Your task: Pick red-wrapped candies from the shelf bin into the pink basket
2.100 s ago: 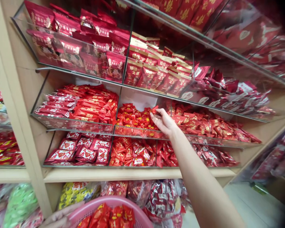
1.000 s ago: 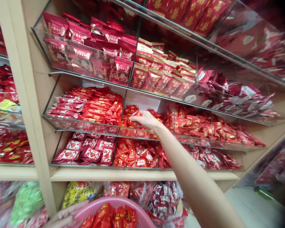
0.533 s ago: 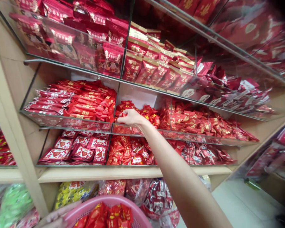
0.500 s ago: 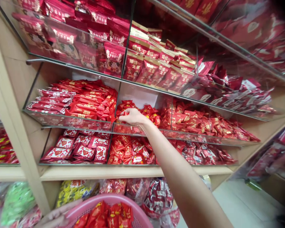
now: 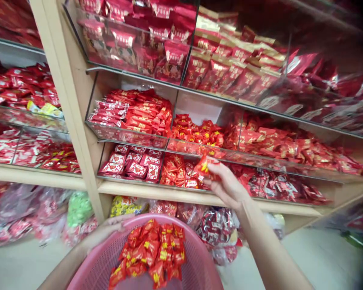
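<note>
My right hand is closed on a few small red candy packets, held in the air just below the middle clear bin of red and gold candies. My left hand grips the far rim of a pink plastic basket at the bottom of the view. A pile of the same red packets lies inside the basket. The held packets hang above and to the right of that pile.
Wooden shelving carries tiers of clear acrylic bins full of red sweets, with a wooden upright on the left. Big clear bags of candy and a green bag sit on the floor under the shelf.
My right hand has come out of the middle bin and dropped down toward the basket with packets in it. The view has tilted down, showing more of the basket.
</note>
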### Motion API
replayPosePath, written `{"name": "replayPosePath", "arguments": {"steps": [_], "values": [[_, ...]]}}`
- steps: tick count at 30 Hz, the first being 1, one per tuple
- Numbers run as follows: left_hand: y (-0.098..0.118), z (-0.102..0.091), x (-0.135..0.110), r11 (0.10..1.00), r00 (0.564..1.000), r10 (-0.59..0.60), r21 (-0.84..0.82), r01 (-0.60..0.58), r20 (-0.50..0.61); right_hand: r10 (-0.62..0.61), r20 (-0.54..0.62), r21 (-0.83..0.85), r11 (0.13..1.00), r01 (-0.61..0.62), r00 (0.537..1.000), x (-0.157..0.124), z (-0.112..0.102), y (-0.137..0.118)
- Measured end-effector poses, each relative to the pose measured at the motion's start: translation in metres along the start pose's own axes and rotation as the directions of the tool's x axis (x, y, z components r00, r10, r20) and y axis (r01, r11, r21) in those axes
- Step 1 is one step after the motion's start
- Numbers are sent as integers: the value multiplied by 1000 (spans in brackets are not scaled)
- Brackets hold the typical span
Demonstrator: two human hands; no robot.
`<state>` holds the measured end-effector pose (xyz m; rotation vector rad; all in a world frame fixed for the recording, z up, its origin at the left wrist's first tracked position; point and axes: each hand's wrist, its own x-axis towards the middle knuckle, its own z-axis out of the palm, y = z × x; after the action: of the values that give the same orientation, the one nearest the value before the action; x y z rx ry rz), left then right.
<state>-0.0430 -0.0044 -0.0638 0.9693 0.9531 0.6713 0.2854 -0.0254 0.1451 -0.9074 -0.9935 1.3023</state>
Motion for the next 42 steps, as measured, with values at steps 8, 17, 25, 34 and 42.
{"name": "replayPosePath", "arguments": {"steps": [8, 17, 25, 34, 42], "values": [[-5, 4, -5, 994, 997, -19, -101, 27, 77, 243, 175, -622, 778, -84, 954, -51, -11, 114], [-8, 4, -8, 996, 999, -3, -84, 6, 44, 359, 424, -906, 169, 389, 831, -91, 46, 156], [-9, 2, -8, 997, 997, 71, -41, -70, 17, 315, 647, -715, -64, 696, 694, -68, 108, 188], [-13, -10, -3, 996, 995, 89, -27, -88, 41, 264, 590, -800, 65, 597, 763, -72, 93, 187], [-19, -3, 9, 986, 998, -59, -157, 57, -4, 301, 324, -944, 171, 283, 897, -109, 34, 156]]}}
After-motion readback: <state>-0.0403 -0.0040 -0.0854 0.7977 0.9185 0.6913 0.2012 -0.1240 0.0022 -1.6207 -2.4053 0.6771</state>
